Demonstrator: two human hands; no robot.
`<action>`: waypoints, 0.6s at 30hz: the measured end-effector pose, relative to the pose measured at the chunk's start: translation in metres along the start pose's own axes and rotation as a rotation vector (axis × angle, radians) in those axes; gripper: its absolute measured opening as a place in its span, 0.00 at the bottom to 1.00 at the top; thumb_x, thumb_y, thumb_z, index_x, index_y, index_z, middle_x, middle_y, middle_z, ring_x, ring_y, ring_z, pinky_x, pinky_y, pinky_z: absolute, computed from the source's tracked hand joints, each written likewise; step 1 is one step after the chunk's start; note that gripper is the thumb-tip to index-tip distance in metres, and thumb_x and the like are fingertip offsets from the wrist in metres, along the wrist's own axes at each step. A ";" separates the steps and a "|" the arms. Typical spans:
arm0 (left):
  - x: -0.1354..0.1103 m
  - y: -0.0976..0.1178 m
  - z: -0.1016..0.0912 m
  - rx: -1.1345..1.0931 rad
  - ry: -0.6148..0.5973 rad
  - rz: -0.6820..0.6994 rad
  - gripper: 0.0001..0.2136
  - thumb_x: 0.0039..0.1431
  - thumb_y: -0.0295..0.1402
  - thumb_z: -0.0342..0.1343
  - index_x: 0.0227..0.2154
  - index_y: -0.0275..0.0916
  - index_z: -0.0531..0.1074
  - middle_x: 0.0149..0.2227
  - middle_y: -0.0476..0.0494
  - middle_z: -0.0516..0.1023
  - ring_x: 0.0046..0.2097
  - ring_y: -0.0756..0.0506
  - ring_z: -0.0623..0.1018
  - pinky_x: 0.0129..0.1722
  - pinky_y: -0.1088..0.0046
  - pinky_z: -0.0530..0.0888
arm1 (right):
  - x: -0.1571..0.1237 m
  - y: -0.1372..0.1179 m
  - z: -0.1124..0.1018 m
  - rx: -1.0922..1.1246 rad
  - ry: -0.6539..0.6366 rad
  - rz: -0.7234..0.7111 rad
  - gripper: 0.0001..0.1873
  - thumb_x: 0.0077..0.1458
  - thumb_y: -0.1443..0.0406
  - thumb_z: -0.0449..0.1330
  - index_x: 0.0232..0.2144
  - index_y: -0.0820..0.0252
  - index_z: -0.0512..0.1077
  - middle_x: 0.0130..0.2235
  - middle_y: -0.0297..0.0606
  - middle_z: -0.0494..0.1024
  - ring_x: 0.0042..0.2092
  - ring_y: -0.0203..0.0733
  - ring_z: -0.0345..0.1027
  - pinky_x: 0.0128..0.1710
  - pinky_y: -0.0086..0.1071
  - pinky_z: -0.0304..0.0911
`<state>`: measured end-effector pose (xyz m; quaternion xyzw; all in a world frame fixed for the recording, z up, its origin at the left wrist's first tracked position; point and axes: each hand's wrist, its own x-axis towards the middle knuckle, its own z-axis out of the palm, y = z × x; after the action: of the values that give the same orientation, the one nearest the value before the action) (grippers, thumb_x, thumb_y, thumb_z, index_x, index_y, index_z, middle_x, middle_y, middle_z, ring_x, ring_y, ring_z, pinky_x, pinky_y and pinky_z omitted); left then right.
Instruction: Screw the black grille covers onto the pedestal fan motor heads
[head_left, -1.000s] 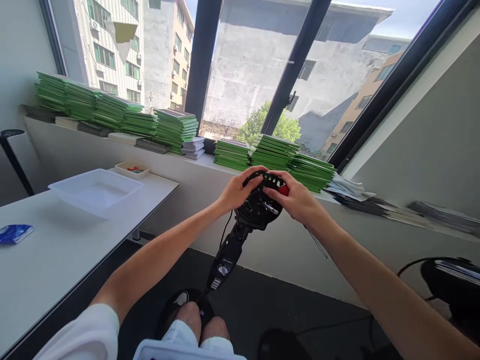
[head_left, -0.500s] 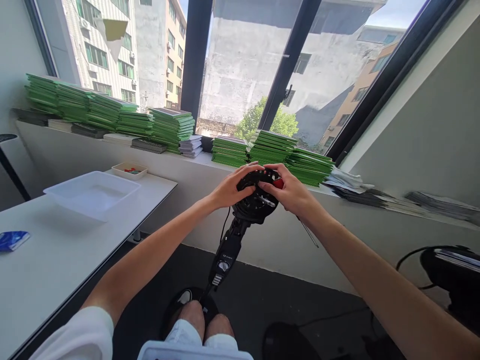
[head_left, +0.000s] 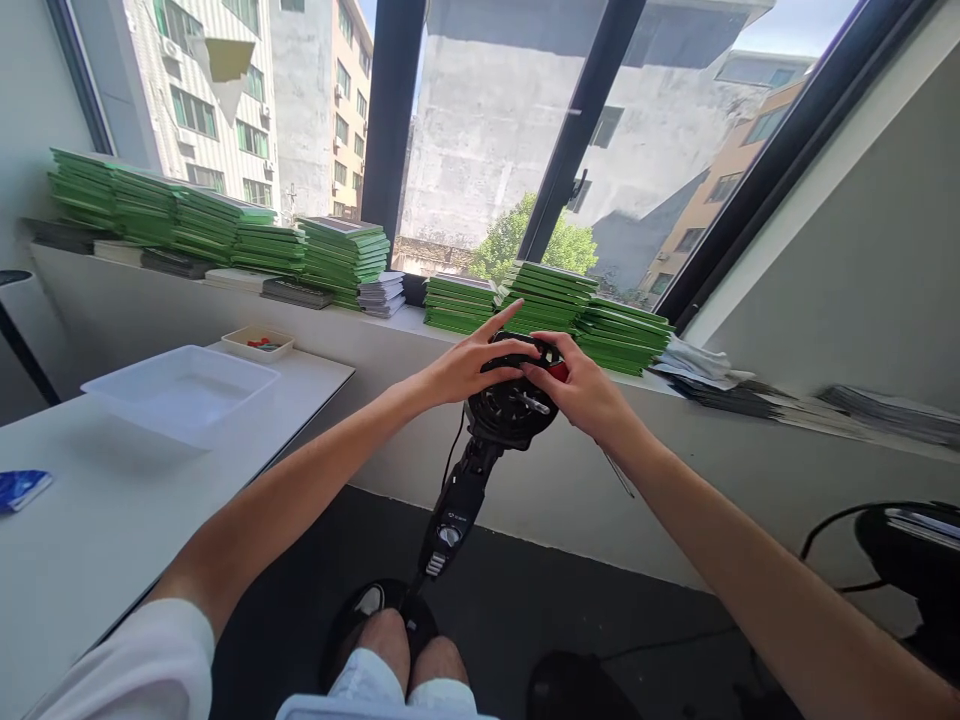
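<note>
A black pedestal fan stands in front of me, its round head uncovered and a silvery shaft sticking out of the middle. My left hand is at the upper part of the head, index finger lifted, thumb and another finger closed together by the rim; what they pinch is too small to make out. From the other side, my right hand rests thumb and index on the same part. A screwdriver lies in the right palm, its red handle showing between the fingers and its thin metal shaft emerging below the wrist.
On the left, a white table carries a clear plastic bin, a small tray with red bits and a blue packet. Green booklets are stacked along the windowsill. A black object with a cable stands at right.
My left index finger has lifted up and away from the fan head, and the left hand has shifted slightly. The right hand stays nearly where it was, with the screwdriver.
</note>
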<state>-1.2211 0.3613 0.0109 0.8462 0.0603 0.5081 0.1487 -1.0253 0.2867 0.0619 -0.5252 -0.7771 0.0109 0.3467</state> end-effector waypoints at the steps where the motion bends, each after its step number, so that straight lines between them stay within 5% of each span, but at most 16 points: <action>1: 0.000 0.003 0.000 0.007 0.016 0.005 0.14 0.69 0.47 0.55 0.49 0.47 0.77 0.71 0.39 0.62 0.71 0.33 0.65 0.67 0.51 0.67 | 0.000 0.000 0.001 0.008 -0.001 0.022 0.30 0.57 0.50 0.59 0.58 0.56 0.68 0.37 0.39 0.79 0.39 0.48 0.72 0.41 0.42 0.68; 5: -0.003 0.009 0.001 0.030 0.041 -0.021 0.10 0.69 0.41 0.57 0.46 0.44 0.77 0.69 0.37 0.66 0.68 0.35 0.70 0.66 0.52 0.68 | -0.001 0.002 0.008 0.038 0.005 0.073 0.34 0.57 0.50 0.59 0.62 0.57 0.67 0.38 0.38 0.78 0.37 0.47 0.72 0.40 0.41 0.68; 9: -0.004 0.009 0.007 0.047 0.086 -0.045 0.07 0.68 0.36 0.58 0.45 0.44 0.77 0.67 0.39 0.70 0.67 0.37 0.71 0.66 0.53 0.68 | -0.010 0.005 0.014 0.030 0.067 -0.017 0.31 0.62 0.49 0.56 0.62 0.56 0.67 0.50 0.45 0.78 0.46 0.50 0.73 0.46 0.43 0.68; 13: -0.004 0.011 0.014 0.077 0.130 -0.037 0.05 0.67 0.34 0.58 0.41 0.43 0.78 0.65 0.39 0.72 0.65 0.38 0.73 0.64 0.55 0.70 | -0.021 -0.010 0.000 0.094 0.389 -0.133 0.18 0.64 0.50 0.56 0.46 0.53 0.75 0.59 0.46 0.74 0.43 0.45 0.74 0.38 0.39 0.68; 16: -0.004 0.013 0.017 0.096 0.137 -0.024 0.04 0.67 0.33 0.59 0.40 0.43 0.78 0.63 0.38 0.73 0.62 0.37 0.75 0.61 0.57 0.72 | -0.019 -0.043 -0.024 0.307 0.591 -0.276 0.20 0.68 0.53 0.54 0.24 0.53 0.66 0.31 0.36 0.76 0.24 0.35 0.63 0.23 0.33 0.57; 18: -0.004 0.014 0.017 0.105 0.137 -0.028 0.04 0.66 0.33 0.60 0.41 0.42 0.78 0.63 0.37 0.74 0.62 0.37 0.76 0.60 0.58 0.73 | -0.011 -0.069 -0.037 0.576 0.639 -0.503 0.25 0.65 0.60 0.57 0.16 0.53 0.58 0.16 0.27 0.55 0.17 0.32 0.52 0.18 0.32 0.50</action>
<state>-1.2084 0.3436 0.0046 0.8151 0.1087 0.5590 0.1064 -1.0588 0.2335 0.1103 -0.1816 -0.7002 -0.0203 0.6902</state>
